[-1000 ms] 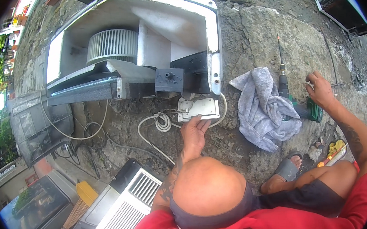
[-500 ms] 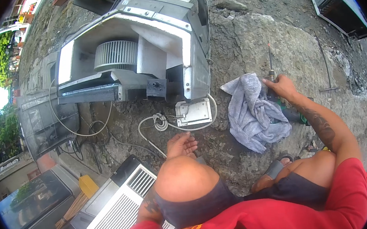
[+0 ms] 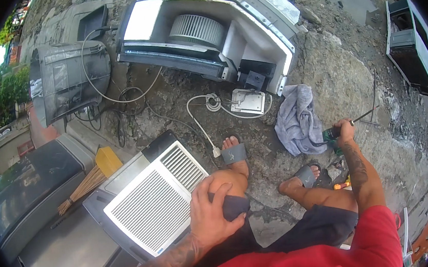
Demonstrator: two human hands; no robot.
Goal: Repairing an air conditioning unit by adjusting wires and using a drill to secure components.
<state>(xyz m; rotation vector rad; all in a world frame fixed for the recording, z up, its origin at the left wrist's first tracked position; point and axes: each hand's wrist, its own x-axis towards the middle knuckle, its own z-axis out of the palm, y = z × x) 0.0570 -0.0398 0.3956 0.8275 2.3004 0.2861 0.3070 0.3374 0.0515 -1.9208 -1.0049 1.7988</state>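
My right hand (image 3: 346,130) is closed around the front of a green and black power drill (image 3: 330,135). A long thin bit (image 3: 363,116) sticks out of the drill to the right. Part of the drill's body is hidden behind my hand and forearm. A crumpled grey cloth (image 3: 299,122) lies on the ground just left of the drill. My left hand (image 3: 213,210) rests on my left knee with its fingers spread, holding nothing. Beside that knee is a white louvred front panel (image 3: 151,206) of an air conditioner.
Ahead stands an opened air conditioner casing (image 3: 137,35) with a round blower wheel (image 3: 197,29). A small metal box (image 3: 248,102) and a white cord with a plug (image 3: 216,151) lie before it. An orange-handled tool (image 3: 341,186) is near my right foot.
My left hand has come up from beside the knee onto it. My right hand has drawn the drill closer, and its bit now points right instead of away. The whole view has shifted.
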